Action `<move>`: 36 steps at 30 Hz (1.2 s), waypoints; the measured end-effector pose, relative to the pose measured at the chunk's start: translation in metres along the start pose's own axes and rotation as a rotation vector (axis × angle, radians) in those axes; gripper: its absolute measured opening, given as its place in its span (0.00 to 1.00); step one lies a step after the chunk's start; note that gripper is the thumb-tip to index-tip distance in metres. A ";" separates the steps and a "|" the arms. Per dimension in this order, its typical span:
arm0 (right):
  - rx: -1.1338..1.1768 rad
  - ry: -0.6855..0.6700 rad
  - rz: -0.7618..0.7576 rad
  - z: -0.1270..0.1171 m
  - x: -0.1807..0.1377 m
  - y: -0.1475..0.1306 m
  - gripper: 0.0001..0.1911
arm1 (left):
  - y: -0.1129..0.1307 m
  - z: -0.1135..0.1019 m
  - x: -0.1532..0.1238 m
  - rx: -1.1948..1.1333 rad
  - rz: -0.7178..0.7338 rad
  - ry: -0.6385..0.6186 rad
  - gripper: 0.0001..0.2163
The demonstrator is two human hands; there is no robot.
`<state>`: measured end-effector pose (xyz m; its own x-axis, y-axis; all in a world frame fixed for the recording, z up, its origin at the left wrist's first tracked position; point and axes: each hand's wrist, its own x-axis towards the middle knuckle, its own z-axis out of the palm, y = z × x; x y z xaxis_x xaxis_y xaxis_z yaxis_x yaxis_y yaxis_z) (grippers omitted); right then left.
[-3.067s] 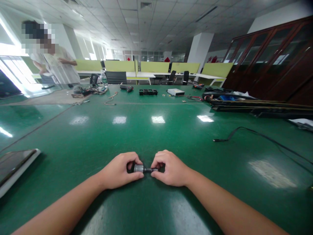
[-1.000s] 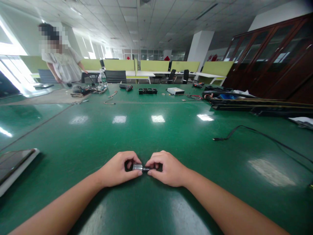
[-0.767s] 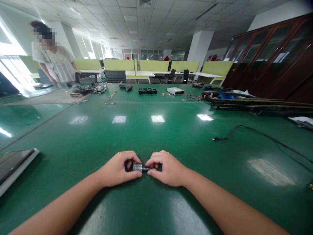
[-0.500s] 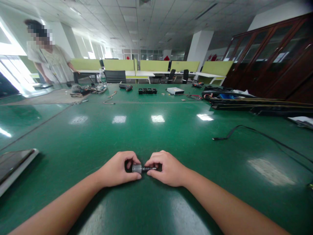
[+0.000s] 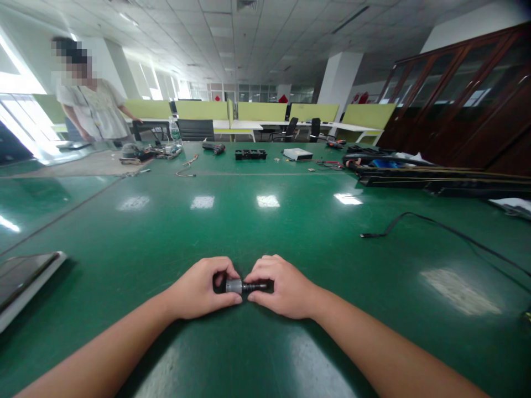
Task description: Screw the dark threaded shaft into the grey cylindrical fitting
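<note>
A small silver metal cylinder with a dark ribbed shaft (image 5: 234,286) lies sideways between my two hands, low over the green table. My left hand (image 5: 207,287) is curled around its silver body, thumb on the near side and fingers on the far side. At the other end, my right hand (image 5: 282,286) closes thumb and fingers about the thin shaft, which points right into the palm. The exact contact of the right fingertips is partly hidden.
The green table (image 5: 232,232) carries a black cable (image 5: 415,214) at right and a flat dark-topped device (image 5: 25,273) at left. Farther back are a power drill (image 5: 213,147), a black bracket (image 5: 250,154), and a silver box (image 5: 297,153). A person (image 5: 95,108) stands far left.
My hands and the metal part have shifted very slightly right. The shaft looks a little turned. The person at far left has moved a bit to the right.
</note>
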<state>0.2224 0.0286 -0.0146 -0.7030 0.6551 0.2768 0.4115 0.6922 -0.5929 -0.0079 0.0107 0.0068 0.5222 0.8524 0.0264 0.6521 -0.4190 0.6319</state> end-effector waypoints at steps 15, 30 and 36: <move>-0.002 0.021 -0.013 0.002 0.001 0.002 0.07 | 0.001 -0.001 0.000 0.035 0.009 -0.011 0.10; 0.007 0.053 0.025 0.001 0.000 0.002 0.07 | -0.002 -0.001 0.000 0.040 0.015 -0.018 0.10; 0.011 0.067 0.033 0.002 0.000 0.003 0.06 | -0.002 -0.001 0.000 0.041 0.019 -0.015 0.11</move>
<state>0.2225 0.0300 -0.0174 -0.6489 0.6963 0.3068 0.4272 0.6670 -0.6103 -0.0096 0.0119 0.0059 0.5430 0.8393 0.0262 0.6636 -0.4480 0.5991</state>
